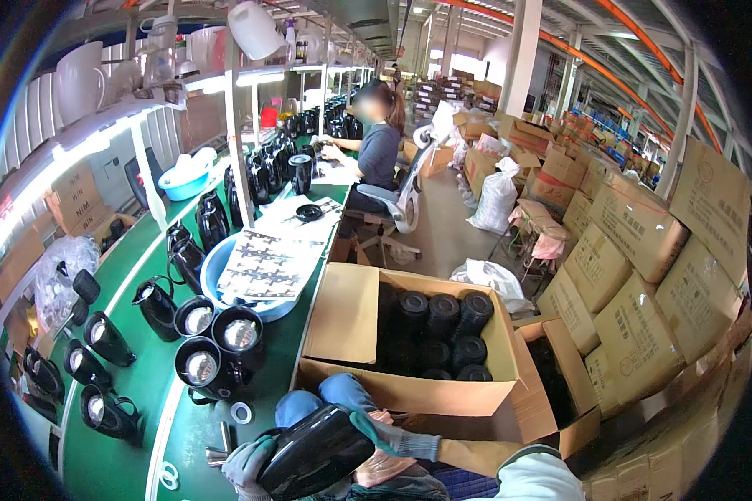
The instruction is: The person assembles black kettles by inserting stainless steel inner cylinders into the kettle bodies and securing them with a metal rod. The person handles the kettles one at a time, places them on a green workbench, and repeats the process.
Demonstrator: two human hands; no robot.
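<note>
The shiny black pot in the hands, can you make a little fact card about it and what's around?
held thing: glossy black kettle body, lying tilted
left hand: gloved, grips its left end
right hand: gloved, on its right side
box ahead: open cardboard box with black round parts inside
left: green workbench lined with black kettles
far off: a seated person
</note>
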